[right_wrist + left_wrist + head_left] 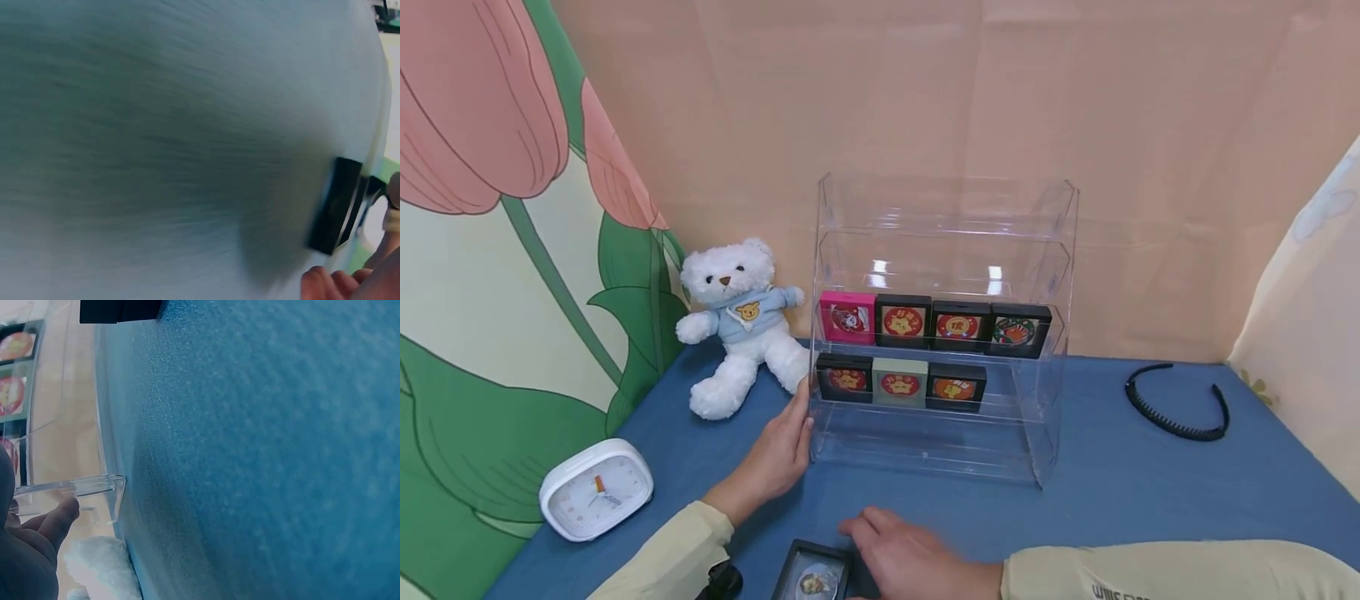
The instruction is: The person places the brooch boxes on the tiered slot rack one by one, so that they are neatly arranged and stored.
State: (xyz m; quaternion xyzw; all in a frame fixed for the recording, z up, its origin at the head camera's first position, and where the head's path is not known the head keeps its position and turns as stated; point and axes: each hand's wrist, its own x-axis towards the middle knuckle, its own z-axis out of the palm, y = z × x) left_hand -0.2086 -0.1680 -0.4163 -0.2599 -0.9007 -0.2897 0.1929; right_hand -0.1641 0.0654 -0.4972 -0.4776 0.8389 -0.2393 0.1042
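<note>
A clear tiered display rack (pixel 925 454) stands on the blue cloth. My left hand (pixel 775 454) rests against its left side panel with the fingers extended; in the left wrist view a fingertip (pixel 67 506) touches the clear panel. At the front edge of the head view lies a black-framed box (pixel 790 562) with a round piece inside, partly cut off. My right hand (pixel 910 554) is just right of it, fingers loosely bent. In the right wrist view the fingers (pixel 315 284) appear apart from the black box (pixel 336 206), with nothing seen in them.
Several small square boxes, one pink (pixel 847 317), fill one tier; a tier below holds two black boxes and a pale green one (pixel 899 382). A white teddy bear (pixel 733 321) sits left, a white clock (pixel 597 490) nearer, a black headband (pixel 1176 423) right.
</note>
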